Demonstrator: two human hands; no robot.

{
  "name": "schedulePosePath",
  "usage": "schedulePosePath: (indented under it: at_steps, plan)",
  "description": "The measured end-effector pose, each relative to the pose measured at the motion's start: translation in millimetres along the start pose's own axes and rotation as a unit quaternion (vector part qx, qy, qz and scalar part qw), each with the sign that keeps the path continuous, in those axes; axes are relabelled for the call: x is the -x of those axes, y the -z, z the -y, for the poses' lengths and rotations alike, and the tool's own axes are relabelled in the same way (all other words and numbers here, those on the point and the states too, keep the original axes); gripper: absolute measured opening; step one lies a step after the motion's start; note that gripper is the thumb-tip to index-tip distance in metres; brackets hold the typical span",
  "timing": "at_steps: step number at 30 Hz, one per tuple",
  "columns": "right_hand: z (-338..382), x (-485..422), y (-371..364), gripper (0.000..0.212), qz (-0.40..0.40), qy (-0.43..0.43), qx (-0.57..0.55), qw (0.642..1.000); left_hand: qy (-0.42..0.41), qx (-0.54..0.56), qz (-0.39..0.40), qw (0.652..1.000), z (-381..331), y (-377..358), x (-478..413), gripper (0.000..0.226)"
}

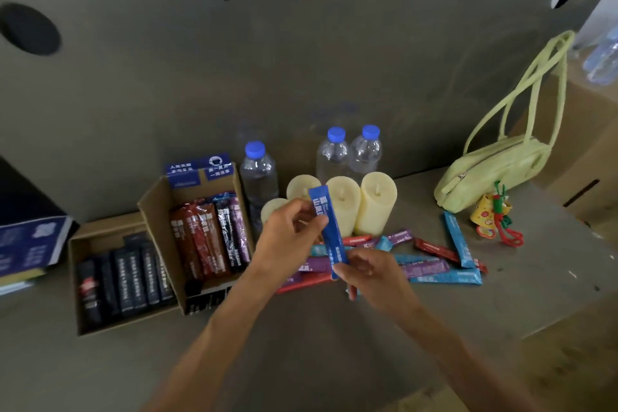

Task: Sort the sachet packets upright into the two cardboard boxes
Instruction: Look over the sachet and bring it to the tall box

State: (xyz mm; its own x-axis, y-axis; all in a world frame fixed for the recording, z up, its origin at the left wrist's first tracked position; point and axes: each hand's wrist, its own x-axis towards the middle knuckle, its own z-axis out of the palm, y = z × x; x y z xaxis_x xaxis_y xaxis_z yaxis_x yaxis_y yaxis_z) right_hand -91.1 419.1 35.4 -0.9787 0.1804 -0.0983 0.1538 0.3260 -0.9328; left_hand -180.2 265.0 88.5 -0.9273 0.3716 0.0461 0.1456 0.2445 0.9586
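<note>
The blue sachet (pixel 329 231) is probably very light and thin, a soft foil stick that bends easily and may slip. I think it is best taken by its flat sealed ends, not by the filled middle. The left hand (pixel 287 237) pinches its upper part and the right hand (pixel 371 274) pinches its lower end. They hold it nearly upright in the air above the loose sachets (pixel 431 266), to the right of the taller box (pixel 157 227) and the low box (pixel 110 326). It is long, narrow and deep blue with white print — too blurred to read.
</note>
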Motion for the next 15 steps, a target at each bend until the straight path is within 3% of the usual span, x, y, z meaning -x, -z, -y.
schedulePosePath:
  at_steps: [5,8,11,15]
  plan:
    - [21.6,-8.1,-34.9,0.015,0.056,0.016,0.002,0.998,0.019,-0.047,-0.013,0.999,20.0,33.9,41.6,0.004]
    - [31.3,-16.1,-61.6,0.007,0.107,0.036,-0.008,0.994,0.039,-0.05,-0.081,0.995,33.9,58.5,54.5,0.008]
    - [32.4,-26.5,-86.4,0.018,0.093,0.062,0.019,0.994,0.085,-0.082,-0.187,0.975,48.1,84.1,54.5,0.014]
    - [27.0,-35.3,-114.0,0.017,0.083,0.088,0.041,0.992,0.14,-0.13,-0.179,0.965,66.0,99.1,46.2,0.011]
